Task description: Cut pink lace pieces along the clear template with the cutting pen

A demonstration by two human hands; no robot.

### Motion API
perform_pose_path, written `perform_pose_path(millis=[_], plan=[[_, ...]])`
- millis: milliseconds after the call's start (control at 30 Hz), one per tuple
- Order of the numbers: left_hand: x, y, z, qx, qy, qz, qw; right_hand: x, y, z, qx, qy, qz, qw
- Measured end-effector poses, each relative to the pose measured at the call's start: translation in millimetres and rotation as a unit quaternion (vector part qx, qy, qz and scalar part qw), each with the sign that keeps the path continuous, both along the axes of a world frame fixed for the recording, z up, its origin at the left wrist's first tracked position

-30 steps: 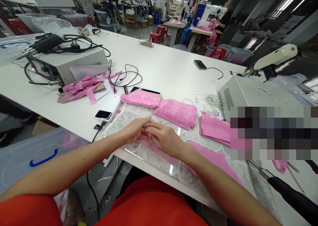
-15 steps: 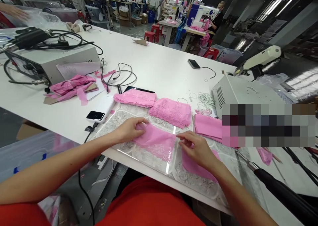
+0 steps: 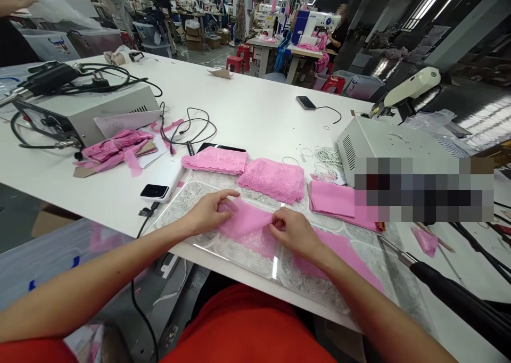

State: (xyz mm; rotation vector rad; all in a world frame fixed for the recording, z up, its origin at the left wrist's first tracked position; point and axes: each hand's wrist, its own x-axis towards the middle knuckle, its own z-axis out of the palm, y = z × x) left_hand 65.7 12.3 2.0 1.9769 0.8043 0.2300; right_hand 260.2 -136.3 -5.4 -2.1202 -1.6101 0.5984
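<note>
A thin pink fabric piece with a lace lower edge lies on a clear sheet over a grey patterned board. My left hand holds its left side, thumb on the cloth and index finger stretched along the top. At the right corner, my right hand pinches the edge between thumb and fingertips, and the cloth lifts slightly there. Under my right forearm lies another flat pink piece, partly covered. Behind my hands sit two lace stacks, one left and one right.
A folded pink stack lies right of the lace. Further right are a black-handled tool and a grey machine box. Leftward stand a power bank, cables, a pink bundle and another grey box.
My right hand has moved left and closed on the fabric's right corner, lifting it a little. My left hand stays at the left side. The view has shifted slightly.
</note>
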Motion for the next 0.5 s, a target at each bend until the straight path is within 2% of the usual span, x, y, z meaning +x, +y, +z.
perform_pose_path(millis=[100,200,300,367,433,500], plan=[[-1,-1,0.1,0.046,0.004,-0.004,0.999,2,-9,5.3,-0.029,0.035,0.005,0.999],[-3,-3,-0.1,0.130,0.049,-0.007,0.990,-2,-19,12.8,-0.087,0.064,0.022,0.994],[-7,-4,-3.4,0.235,0.077,-0.041,0.968,-5,-29,20.9,-0.130,0.065,0.032,0.989],[-12,-4,-6.6,0.335,0.073,-0.065,0.937,2,-38,24.9,-0.116,0.073,0.020,0.990],[-13,-4,-9.1,0.423,0.043,-0.088,0.901,17,-53,25.8,-0.062,0.088,-0.020,0.994],[-9,-8,-9.9,0.460,-0.013,-0.138,0.877,36,-74,22.2,0.012,0.087,-0.082,0.993]])
